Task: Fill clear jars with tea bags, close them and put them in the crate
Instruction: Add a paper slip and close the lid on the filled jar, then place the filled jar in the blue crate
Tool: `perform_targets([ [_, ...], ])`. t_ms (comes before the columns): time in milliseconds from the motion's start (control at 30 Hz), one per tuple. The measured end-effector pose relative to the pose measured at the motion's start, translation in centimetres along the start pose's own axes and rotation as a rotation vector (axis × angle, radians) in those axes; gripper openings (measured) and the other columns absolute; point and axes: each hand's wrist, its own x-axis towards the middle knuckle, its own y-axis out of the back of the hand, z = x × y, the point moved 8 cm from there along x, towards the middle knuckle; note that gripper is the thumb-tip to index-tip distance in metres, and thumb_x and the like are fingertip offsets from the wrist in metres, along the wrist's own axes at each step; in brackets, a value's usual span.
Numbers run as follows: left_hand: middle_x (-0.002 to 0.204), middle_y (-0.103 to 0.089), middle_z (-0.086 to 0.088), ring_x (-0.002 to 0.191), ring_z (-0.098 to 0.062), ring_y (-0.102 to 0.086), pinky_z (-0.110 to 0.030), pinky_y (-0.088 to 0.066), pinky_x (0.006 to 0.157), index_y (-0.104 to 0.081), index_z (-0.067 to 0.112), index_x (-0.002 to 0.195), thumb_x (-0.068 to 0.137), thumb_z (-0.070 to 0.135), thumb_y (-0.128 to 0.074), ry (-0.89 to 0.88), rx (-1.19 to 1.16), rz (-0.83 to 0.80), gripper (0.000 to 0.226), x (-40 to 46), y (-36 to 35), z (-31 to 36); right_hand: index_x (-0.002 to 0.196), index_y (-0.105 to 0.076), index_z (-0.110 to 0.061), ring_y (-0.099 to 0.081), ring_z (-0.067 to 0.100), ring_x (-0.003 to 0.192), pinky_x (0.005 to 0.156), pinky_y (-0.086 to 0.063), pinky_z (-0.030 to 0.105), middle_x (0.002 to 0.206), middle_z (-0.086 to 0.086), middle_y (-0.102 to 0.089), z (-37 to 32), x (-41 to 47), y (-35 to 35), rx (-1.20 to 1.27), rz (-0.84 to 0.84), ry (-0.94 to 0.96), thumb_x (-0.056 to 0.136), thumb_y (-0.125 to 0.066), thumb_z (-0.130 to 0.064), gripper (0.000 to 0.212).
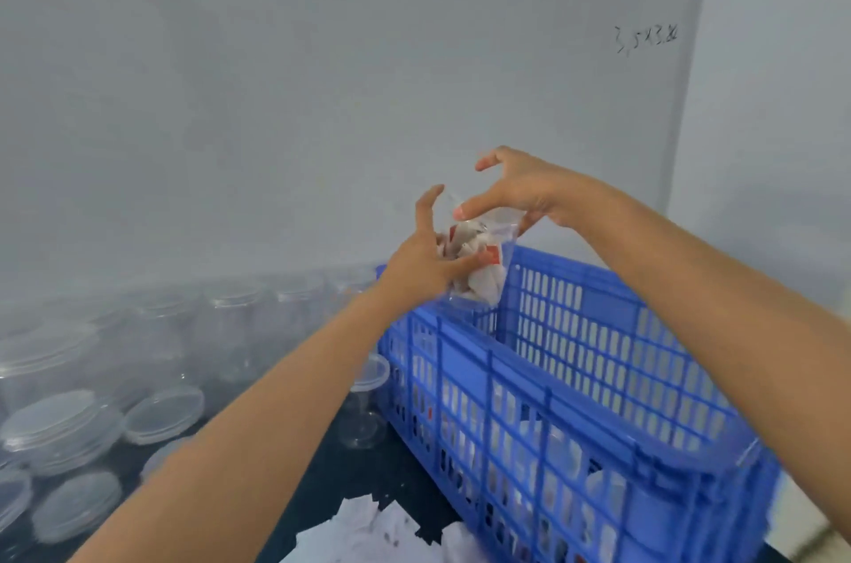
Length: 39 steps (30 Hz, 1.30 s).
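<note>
Both grips are raised over the far corner of the crate, with one clear jar between them. Left hand wraps the jar's side from the left, thumb and fingers curled against the plastic, index finger pointing up. Right hand sits at the jar's top end, thumb and lower fingers curved around the rim, index finger lifted clear; whether a lid is under it is hard to tell through the blur. That jar is tilted, held in the air just above the crate's rim, and packed with white tea bags bearing red tags. One blue slatted crate stands on the dark surface at the right; through its near wall show more white and red contents, too blurred to count. Left of the crate, one empty jar stands upright beside its wall, partly behind the left forearm. Farther left lie loose clear lids, at least five, some stacked, and behind them a row of empty clear jars along the grey wall, at least four, their edges smeared. Loose tea bags are heaped on the surface at the bottom edge, number unclear. Handwritten figures mark the wall at upper right.
</note>
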Motion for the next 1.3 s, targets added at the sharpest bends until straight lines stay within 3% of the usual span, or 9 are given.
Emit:
perform_targets([
  [133,0.086,-0.060,-0.008,0.078,-0.026,-0.062,-0.030,-0.053,0.071,-0.007,0.037,0.147,0.081,0.040,-0.077,0.036,0.050,-0.140,0.096,2.3,-5.4,-0.2,0.136,-0.041,-0.021,-0.053,0.024,0.110,0.075,-0.057,0.045,0.121,0.004,-0.049,4.4,1.4,1.7,-0.156,0.009,-0.070,0.067,-0.086,-0.024,0.082],
  [200,0.099,-0.062,-0.012,0.084,-0.029,-0.064,-0.042,-0.055,0.077,-0.007,0.036,0.148,0.079,0.035,-0.079,0.065,0.076,-0.240,0.100,2.8,-7.6,-0.9,0.136,-0.040,-0.020,-0.053,0.025,0.105,0.070,-0.055,0.044,0.120,0.004,-0.048,7.0,1.9,1.1,-0.219,-0.030,-0.127,0.068,-0.085,-0.023,0.082],
  [333,0.123,-0.057,-0.007,0.085,-0.019,-0.058,-0.032,-0.049,0.079,-0.014,0.028,0.151,0.085,0.019,-0.074,0.106,0.350,-0.509,0.090,2.8,-11.1,-2.9,0.135,-0.039,-0.013,-0.052,0.027,0.097,0.071,-0.057,0.050,0.118,0.006,-0.046,12.0,2.3,-1.7,-0.351,-0.189,-0.220,0.071,-0.083,-0.022,0.078],
  [467,0.139,-0.048,-0.016,0.117,-0.033,-0.054,-0.041,-0.048,0.090,-0.025,0.018,0.151,0.093,0.000,-0.049,0.175,0.650,-0.734,0.066,2.6,-13.4,-5.3,0.125,-0.046,-0.010,-0.057,0.033,0.101,0.074,-0.056,0.058,0.118,0.010,-0.052,16.9,2.1,-5.5,-0.448,-0.338,-0.348,0.071,-0.084,-0.023,0.067],
  [667,0.155,-0.033,-0.008,0.134,-0.032,-0.041,-0.047,-0.040,0.107,-0.027,0.016,0.152,0.099,0.004,-0.036,0.291,1.034,-1.051,0.056,2.4,-15.2,-9.2,0.134,-0.033,-0.015,-0.049,0.033,0.120,0.090,-0.052,0.053,0.134,0.009,-0.043,21.8,1.6,-10.8,-0.539,-0.434,-0.406,0.072,-0.084,-0.022,0.080],
  [833,0.160,-0.024,-0.001,0.143,-0.024,-0.031,-0.045,-0.032,0.115,-0.019,0.023,0.155,0.102,0.015,-0.035,0.373,1.097,-1.225,0.056,1.3,-16.2,-10.9,0.142,-0.024,-0.015,-0.048,0.042,0.117,0.078,-0.055,0.053,0.144,0.013,-0.031,24.8,0.7,-11.9,-0.433,-0.449,-0.552,0.088,-0.067,-0.016,0.069],
  [1133,0.153,-0.038,0.002,0.132,-0.025,-0.045,-0.037,-0.037,0.110,-0.041,0.023,0.147,0.103,0.023,-0.045,0.428,0.876,-1.153,0.044,0.7,-16.2,-9.6,0.153,-0.017,-0.015,-0.012,0.047,0.143,0.099,-0.043,0.059,0.160,0.013,-0.001,26.1,-1.4,-12.1,-0.062,-0.589,-0.808,0.098,-0.044,-0.009,0.061],
  [1233,0.137,-0.056,-0.001,0.113,-0.024,-0.057,-0.036,-0.046,0.088,-0.061,0.016,0.128,0.097,0.007,-0.046,0.226,0.762,-0.721,0.036,3.3,-14.5,-5.9,0.154,-0.011,-0.011,-0.008,0.047,0.143,0.100,-0.038,0.065,0.160,0.016,-0.007,23.8,-0.6,-10.1,-0.166,-0.501,-0.788,0.098,-0.045,-0.008,0.065],
  [1300,0.125,-0.064,0.000,0.112,-0.023,-0.058,-0.035,-0.045,0.086,-0.067,0.022,0.114,0.090,0.006,-0.046,0.146,0.640,-0.390,0.035,4.2,-11.8,-3.2,0.145,-0.033,-0.007,-0.028,0.040,0.139,0.101,-0.041,0.057,0.151,0.016,-0.029,20.7,0.7,-9.0,-0.098,-0.426,-0.661,0.098,-0.045,-0.011,0.048],
])
